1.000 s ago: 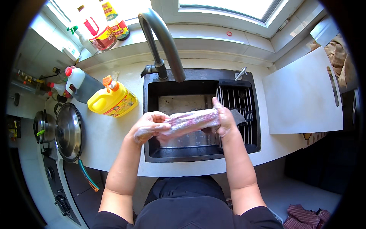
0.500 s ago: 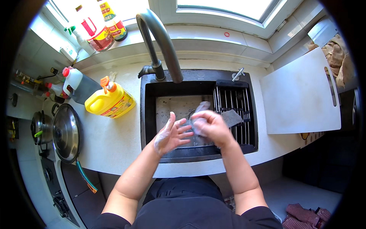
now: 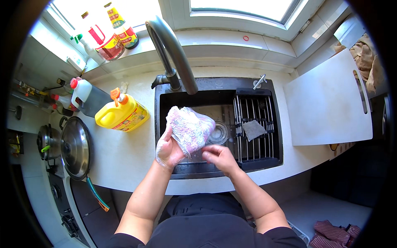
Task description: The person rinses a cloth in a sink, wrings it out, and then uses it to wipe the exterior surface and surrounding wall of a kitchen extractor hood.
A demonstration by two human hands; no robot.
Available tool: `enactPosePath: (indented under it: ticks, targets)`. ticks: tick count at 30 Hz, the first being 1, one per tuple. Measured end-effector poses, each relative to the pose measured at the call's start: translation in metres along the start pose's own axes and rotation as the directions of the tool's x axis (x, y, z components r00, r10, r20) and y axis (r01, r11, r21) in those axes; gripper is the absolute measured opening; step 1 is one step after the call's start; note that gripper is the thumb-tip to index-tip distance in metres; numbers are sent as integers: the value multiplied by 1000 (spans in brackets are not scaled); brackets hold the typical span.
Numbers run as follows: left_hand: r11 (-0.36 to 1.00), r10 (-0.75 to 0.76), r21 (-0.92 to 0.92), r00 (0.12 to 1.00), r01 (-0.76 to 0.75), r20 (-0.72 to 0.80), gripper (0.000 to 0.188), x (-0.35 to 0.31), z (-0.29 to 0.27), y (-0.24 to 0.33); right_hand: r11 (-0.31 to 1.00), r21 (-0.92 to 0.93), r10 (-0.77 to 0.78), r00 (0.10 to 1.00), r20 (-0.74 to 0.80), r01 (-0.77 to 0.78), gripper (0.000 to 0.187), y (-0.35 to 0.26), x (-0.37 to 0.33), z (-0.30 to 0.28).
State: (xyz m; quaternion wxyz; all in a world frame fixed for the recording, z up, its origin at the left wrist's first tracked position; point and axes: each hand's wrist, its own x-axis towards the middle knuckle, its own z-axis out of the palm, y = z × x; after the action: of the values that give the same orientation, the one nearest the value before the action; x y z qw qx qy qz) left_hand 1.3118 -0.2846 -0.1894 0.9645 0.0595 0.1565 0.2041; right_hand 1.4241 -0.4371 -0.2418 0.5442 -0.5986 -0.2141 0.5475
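A pink, white and bluish textured dishcloth [image 3: 192,126] is spread over the fingers of my left hand [image 3: 168,151], above the left part of the black sink [image 3: 194,170]. My left thumb presses at the cloth's edge, and the other fingers are hidden behind it. A thin, wet-looking film shows at the left wrist. My right hand [image 3: 221,158] is closed by the cloth's lower right edge, fingers curled toward the thumb; whether they pinch anything is too small to see. Behind the cloth, the round drain [image 3: 219,133] shows in the sink floor.
A grey scouring pad [image 3: 254,130] lies on the rack [image 3: 258,151] in the sink's right side. The faucet [image 3: 182,62] arches over the sink. Left stand a yellow jug [image 3: 124,113], a dark-filled jug [image 3: 90,98] and a lidded pan [image 3: 75,149]. A white cutting board [image 3: 326,103] lies right.
The cloth, a blurred grey bundle at my right hand before, is now spread over my left hand, which was open and soapy. My right hand has moved lower and slightly left.
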Motion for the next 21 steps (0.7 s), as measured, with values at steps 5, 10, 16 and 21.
enactPosePath:
  ticks: [5, 10, 16, 21]
  targets:
    - [991, -119, 66, 990, 114, 73, 58, -13, 4, 6, 962, 268, 109, 845, -523, 42, 73, -7, 33, 0]
    - [964, -200, 210, 966, 164, 163, 62, -20, -8, 20, 425, 816, 8, 903, 430, -393, 76, -7, 33, -7]
    - [849, 99, 529, 983, -3, -153, 35, -21, -20, 41, 629, 771, -55, 995, -82, 98, 46, -30, 25, -12]
    - [862, 147, 506, 963, -12, -228, 31, -12, -40, 45, 668, 721, -112, 982, -150, 186, 55, -30, 35, -37]
